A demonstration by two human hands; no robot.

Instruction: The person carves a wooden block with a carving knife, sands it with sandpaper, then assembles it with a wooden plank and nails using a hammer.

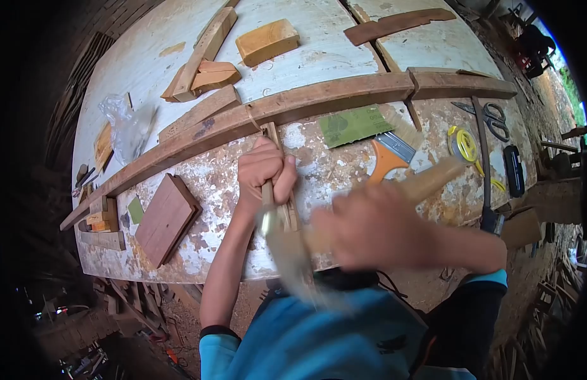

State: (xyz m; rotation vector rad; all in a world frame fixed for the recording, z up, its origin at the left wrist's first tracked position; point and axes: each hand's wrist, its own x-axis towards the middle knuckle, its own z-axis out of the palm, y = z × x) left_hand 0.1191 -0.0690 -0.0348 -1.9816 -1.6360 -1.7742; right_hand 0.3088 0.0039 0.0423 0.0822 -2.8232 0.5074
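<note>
My left hand (265, 170) is closed around a chisel (267, 193), whose top end sticks out toward me. Beneath that fist lies a narrow wooden strip (290, 218), its far end reaching the long wooden beam (331, 92). A thin curled shaving stands by the strip's far end. In my right hand (372, 225), blurred by motion, is the wooden handle of a hammer (290, 256). The hammer's smeared metal head overlaps the chisel's top end in this view.
Right of the strip lie green sandpaper (353, 125), an orange-handled scraper (388, 155), a yellow tape measure (462, 144) and scissors (494, 120). On the left are a brown wooden panel (167, 221) and a plastic bag (126, 130). A wood block (267, 42) sits beyond the beam.
</note>
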